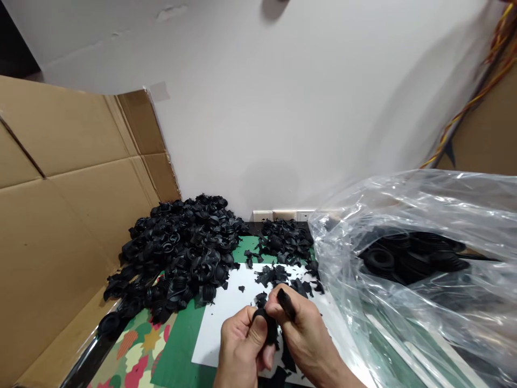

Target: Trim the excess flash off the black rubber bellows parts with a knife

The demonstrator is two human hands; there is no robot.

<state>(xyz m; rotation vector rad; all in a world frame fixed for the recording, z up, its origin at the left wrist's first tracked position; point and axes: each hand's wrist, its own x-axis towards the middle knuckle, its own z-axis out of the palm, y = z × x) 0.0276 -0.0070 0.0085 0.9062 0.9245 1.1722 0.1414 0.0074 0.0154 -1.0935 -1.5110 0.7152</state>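
Observation:
My left hand (241, 345) is closed around a small black ribbed rubber part (270, 328), thumb pressed on its top. My right hand (305, 331) is closed too, pinching a thin black tool or strip (286, 303) that sticks up between thumb and fingers, right against the rubber part. Both hands meet above a white sheet (220, 318) on a green mat (177, 350).
A large pile of black ribbed rubber parts (177, 253) lies at the left. Black trimmed scraps (285, 242) are heaped at the back centre and scattered on the sheet. A clear plastic bag (424, 269) holding more black parts fills the right. Cardboard walls (60, 215) stand at the left.

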